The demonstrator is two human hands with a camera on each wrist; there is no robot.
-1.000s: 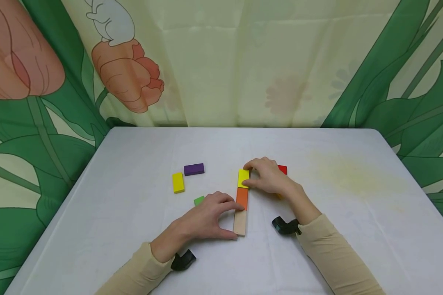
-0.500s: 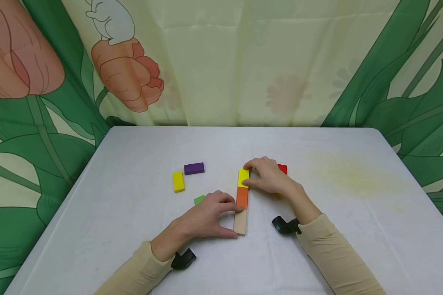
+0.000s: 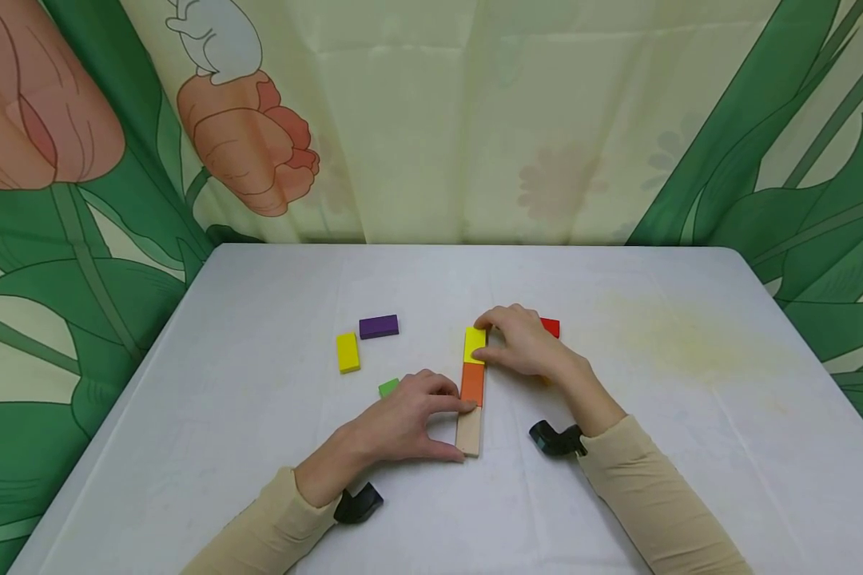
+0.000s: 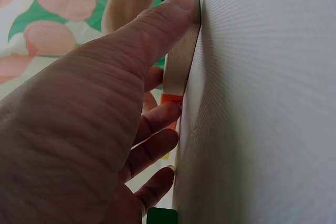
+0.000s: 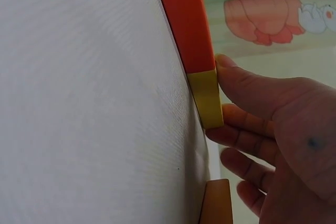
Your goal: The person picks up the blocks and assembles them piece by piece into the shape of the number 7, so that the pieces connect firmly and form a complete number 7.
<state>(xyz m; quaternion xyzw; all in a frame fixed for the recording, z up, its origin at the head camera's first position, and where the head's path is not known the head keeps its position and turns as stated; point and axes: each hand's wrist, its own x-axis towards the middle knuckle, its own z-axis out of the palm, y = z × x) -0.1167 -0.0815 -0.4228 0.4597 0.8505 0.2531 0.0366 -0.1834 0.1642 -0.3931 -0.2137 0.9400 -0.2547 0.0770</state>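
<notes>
Three flat blocks lie end to end in a row on the table: a plain wooden block [image 3: 468, 433] nearest, an orange block [image 3: 472, 385] in the middle and a yellow block [image 3: 472, 339] farthest. My left hand [image 3: 406, 419] holds the plain wooden block, thumb at its near end and index finger by the seam with the orange one. My right hand [image 3: 521, 342] grips the yellow block between thumb and index finger; its other fingers are loosely bent. The right wrist view shows the orange block [image 5: 186, 22] touching the yellow block [image 5: 208, 100] end to end.
Left of the row lie a purple block [image 3: 379, 327], another yellow block [image 3: 347, 353] and a green block [image 3: 388, 387] partly behind my left hand. A red block [image 3: 550, 327] is half hidden by my right hand. One more orange block [image 5: 217, 203] shows beneath that hand.
</notes>
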